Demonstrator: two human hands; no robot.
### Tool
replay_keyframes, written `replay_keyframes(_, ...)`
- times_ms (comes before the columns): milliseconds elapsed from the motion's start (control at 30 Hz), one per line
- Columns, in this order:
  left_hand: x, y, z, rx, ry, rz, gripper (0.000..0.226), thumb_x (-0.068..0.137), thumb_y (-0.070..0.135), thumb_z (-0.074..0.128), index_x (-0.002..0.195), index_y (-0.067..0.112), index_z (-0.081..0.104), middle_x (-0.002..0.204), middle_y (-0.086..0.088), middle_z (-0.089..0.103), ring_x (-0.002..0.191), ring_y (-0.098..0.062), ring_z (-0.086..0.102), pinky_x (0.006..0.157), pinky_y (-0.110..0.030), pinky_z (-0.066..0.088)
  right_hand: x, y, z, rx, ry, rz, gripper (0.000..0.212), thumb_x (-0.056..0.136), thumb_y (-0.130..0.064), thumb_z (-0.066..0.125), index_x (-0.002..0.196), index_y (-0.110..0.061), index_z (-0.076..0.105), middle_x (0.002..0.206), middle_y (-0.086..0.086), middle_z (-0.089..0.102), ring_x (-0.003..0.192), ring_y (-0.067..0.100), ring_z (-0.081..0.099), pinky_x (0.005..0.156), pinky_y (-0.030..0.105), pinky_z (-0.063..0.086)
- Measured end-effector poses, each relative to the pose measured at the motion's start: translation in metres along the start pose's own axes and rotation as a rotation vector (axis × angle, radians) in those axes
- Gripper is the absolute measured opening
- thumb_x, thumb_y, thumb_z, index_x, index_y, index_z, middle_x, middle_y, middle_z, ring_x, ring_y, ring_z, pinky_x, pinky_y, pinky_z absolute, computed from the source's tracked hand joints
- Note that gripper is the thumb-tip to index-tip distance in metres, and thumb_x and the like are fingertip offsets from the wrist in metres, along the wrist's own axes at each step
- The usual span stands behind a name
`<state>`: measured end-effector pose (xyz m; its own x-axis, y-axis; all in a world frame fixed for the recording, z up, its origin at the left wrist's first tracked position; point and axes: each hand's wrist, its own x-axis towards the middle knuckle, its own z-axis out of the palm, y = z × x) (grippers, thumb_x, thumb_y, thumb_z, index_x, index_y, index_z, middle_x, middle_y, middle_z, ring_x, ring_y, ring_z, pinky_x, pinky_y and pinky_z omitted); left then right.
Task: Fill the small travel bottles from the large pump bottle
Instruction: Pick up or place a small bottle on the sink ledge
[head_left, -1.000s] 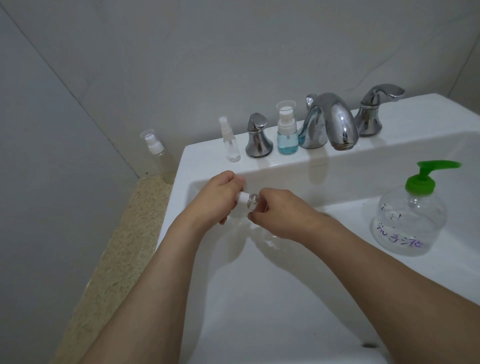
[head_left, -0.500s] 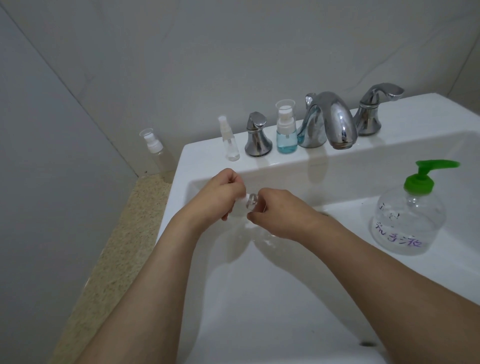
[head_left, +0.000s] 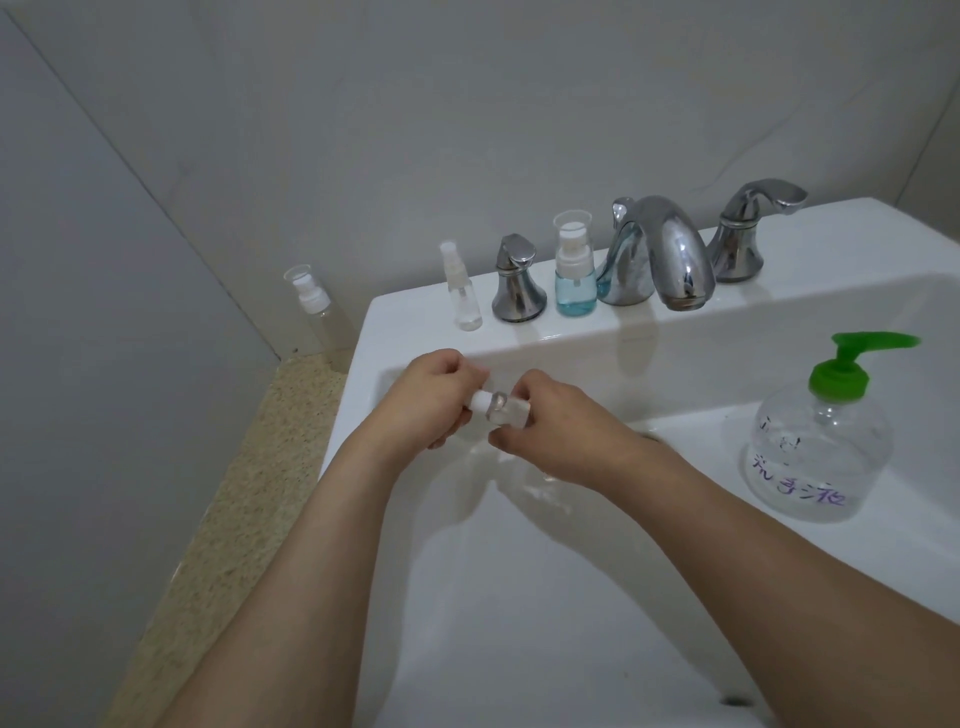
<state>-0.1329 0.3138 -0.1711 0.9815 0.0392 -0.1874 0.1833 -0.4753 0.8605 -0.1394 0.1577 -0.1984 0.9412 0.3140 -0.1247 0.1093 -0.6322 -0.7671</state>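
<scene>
Over the sink basin, my two hands hold a small clear travel bottle (head_left: 506, 410) lying sideways between them. My left hand (head_left: 423, 402) pinches its white cap (head_left: 480, 400). My right hand (head_left: 550, 426) grips the clear body. The large clear pump bottle (head_left: 818, 447) with a green pump head stands in the basin at the right, apart from both hands. On the back ledge stand a thin clear spray bottle (head_left: 462, 291) and a small blue-tinted pump bottle (head_left: 574, 273). Another clear pump bottle (head_left: 317, 312) stands on the speckled counter at the left.
A chrome spout (head_left: 660, 260) and two chrome handles (head_left: 517, 280) (head_left: 748, 228) line the back ledge of the white sink (head_left: 571, 597). A speckled counter (head_left: 234, 493) runs along the sink's left side, with grey walls behind and to the left.
The white cap has come a little further out from my left fingers and more of the clear body shows. Both hands stay over the same spot.
</scene>
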Motion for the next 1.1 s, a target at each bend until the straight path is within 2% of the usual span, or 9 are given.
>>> replay_keyframes(133, 0.002, 0.001, -0.01, -0.153, 0.167, 0.002, 0.03, 0.102, 0.025, 0.052, 0.076, 0.011, 0.049, 0.05, -0.001, 0.045, 0.042, -0.014, 0.032, 0.043, -0.023, 0.024, 0.002, -0.006, -0.003, 0.29, 0.098, -0.044, 0.031, 0.087, -0.03, 0.069, 0.107, -0.022, 0.047, 0.093, -0.006, 0.056, 0.073, 0.006, 0.053, 0.058, 0.019, 0.04)
replay_keyframes(200, 0.003, 0.002, -0.011, -0.235, 0.206, -0.005, 0.029, 0.102, 0.025, 0.052, 0.077, 0.01, 0.051, 0.048, 0.0, 0.044, 0.039, -0.012, 0.032, 0.042, -0.022, 0.024, 0.004, -0.009, -0.003, 0.42, 0.131, -0.044, 0.028, 0.089, -0.029, 0.068, 0.108, -0.022, 0.05, 0.1, -0.005, 0.058, 0.077, 0.008, 0.055, 0.066, 0.021, 0.044)
replay_keyframes(367, 0.003, 0.002, -0.009, -0.261, 0.199, 0.098, 0.033, 0.102, 0.022, 0.052, 0.073, 0.008, 0.053, 0.047, 0.001, 0.044, 0.04, -0.009, 0.032, 0.044, -0.023, 0.026, 0.007, -0.01, -0.006, 0.654, 0.109, 0.014, 0.017, 0.094, -0.026, 0.062, 0.102, -0.011, 0.058, 0.085, 0.005, 0.064, 0.057, 0.009, 0.052, 0.057, 0.024, 0.042)
replay_keyframes(533, 0.003, 0.002, -0.007, -0.241, 0.256, 0.183, 0.036, 0.101, 0.022, 0.053, 0.067, 0.012, 0.047, 0.046, 0.007, 0.039, 0.042, -0.01, 0.028, 0.046, -0.024, 0.024, 0.006, -0.014, -0.008, 0.842, 0.025, 0.045, 0.027, 0.1, -0.032, 0.052, 0.09, -0.008, 0.058, 0.07, 0.004, 0.055, 0.05, 0.012, 0.046, 0.049, 0.024, 0.038)
replay_keyframes(667, 0.002, 0.008, -0.008, -0.484, 0.161, 0.239, 0.02, 0.094, 0.016, 0.065, 0.076, 0.009, 0.06, 0.056, 0.001, 0.043, 0.049, -0.011, 0.034, 0.051, -0.024, 0.031, 0.005, -0.02, -0.007, 0.973, -0.015, 0.075, 0.033, 0.102, -0.039, 0.044, 0.089, -0.013, 0.056, 0.071, 0.006, 0.059, 0.054, 0.015, 0.048, 0.052, 0.025, 0.041)
replay_keyframes(733, -0.001, 0.008, -0.011, -0.519, 0.085, 0.252, 0.008, 0.085, 0.016, 0.069, 0.084, 0.009, 0.069, 0.065, -0.005, 0.046, 0.056, -0.013, 0.039, 0.056, -0.025, 0.034, 0.005, -0.021, -0.006, 0.939, 0.005, 0.064, 0.034, 0.103, -0.04, 0.041, 0.091, -0.013, 0.057, 0.075, 0.008, 0.063, 0.054, 0.015, 0.052, 0.052, 0.026, 0.043)
replay_keyframes(800, -0.003, 0.007, -0.015, -0.486, 0.115, 0.258, 0.01, 0.083, 0.021, 0.07, 0.084, 0.012, 0.069, 0.069, -0.006, 0.049, 0.057, -0.013, 0.041, 0.057, -0.026, 0.035, 0.004, -0.021, -0.002, 0.833, 0.026, 0.04, 0.035, 0.103, -0.043, 0.039, 0.096, -0.015, 0.059, 0.08, 0.009, 0.067, 0.056, 0.015, 0.055, 0.053, 0.027, 0.045)
replay_keyframes(1000, -0.009, 0.021, -0.024, -0.217, 0.589, 0.349, 0.01, 0.097, 0.023, 0.061, 0.087, 0.024, 0.06, 0.084, 0.01, 0.066, 0.076, -0.008, 0.062, 0.065, -0.024, 0.047, -0.006, -0.017, 0.004, 0.387, 0.155, -0.047, 0.033, 0.1, -0.045, 0.04, 0.11, -0.021, 0.06, 0.092, 0.0, 0.065, 0.078, 0.015, 0.061, 0.073, 0.031, 0.05)
replay_keyframes(1100, 0.001, 0.028, -0.025, 0.008, 0.675, 0.366, 0.012, 0.096, 0.028, 0.06, 0.09, 0.018, 0.059, 0.082, 0.009, 0.064, 0.076, -0.01, 0.061, 0.067, -0.025, 0.046, -0.007, -0.016, 0.005, 0.246, 0.166, -0.082, 0.037, 0.099, -0.043, 0.044, 0.125, -0.02, 0.055, 0.102, -0.004, 0.06, 0.094, 0.015, 0.057, 0.087, 0.031, 0.046)
